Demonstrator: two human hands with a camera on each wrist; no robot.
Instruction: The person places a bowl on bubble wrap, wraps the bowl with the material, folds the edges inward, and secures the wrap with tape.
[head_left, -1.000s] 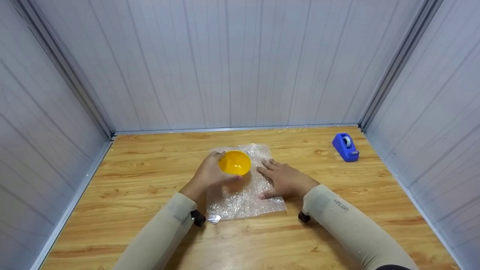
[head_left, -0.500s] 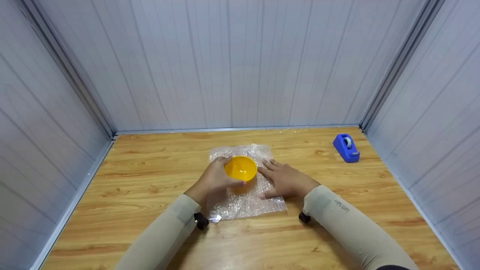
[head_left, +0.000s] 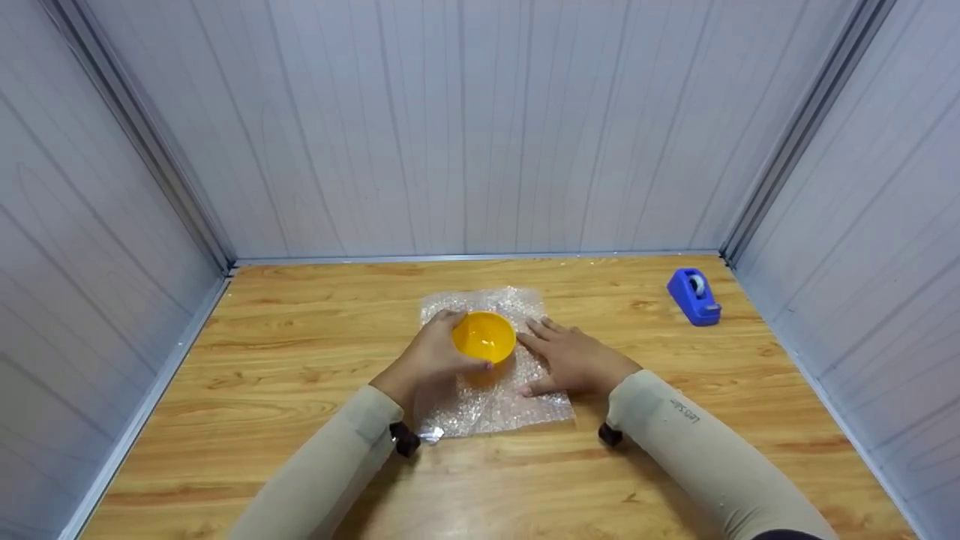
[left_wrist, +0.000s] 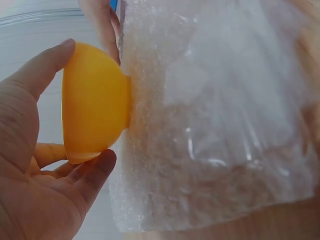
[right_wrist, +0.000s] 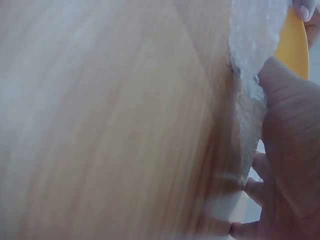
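A yellow bowl (head_left: 484, 337) is upright over the middle of a sheet of bubble wrap (head_left: 480, 416) on the table. My left hand (head_left: 433, 351) grips the bowl by its left side, thumb at the near rim and fingers at the far side. In the left wrist view the bowl (left_wrist: 92, 102) has its foot at the bubble wrap (left_wrist: 200, 125); whether it bears fully on the sheet I cannot tell. To the right of the bowl, my right hand (head_left: 574, 361) rests on the sheet's right edge with fingers spread. The right wrist view shows part of the bowl (right_wrist: 295, 45) beyond that hand.
A blue tape dispenser (head_left: 694, 296) with a roll of tape stands at the back right of the wooden table (head_left: 300, 322). Pale panel walls (head_left: 480, 127) enclose the table at the back and both sides.
My left hand has brought the bowl a little to the right and toward me over the bubble wrap, then nearly stopped. The right hand has stayed in place on the sheet.
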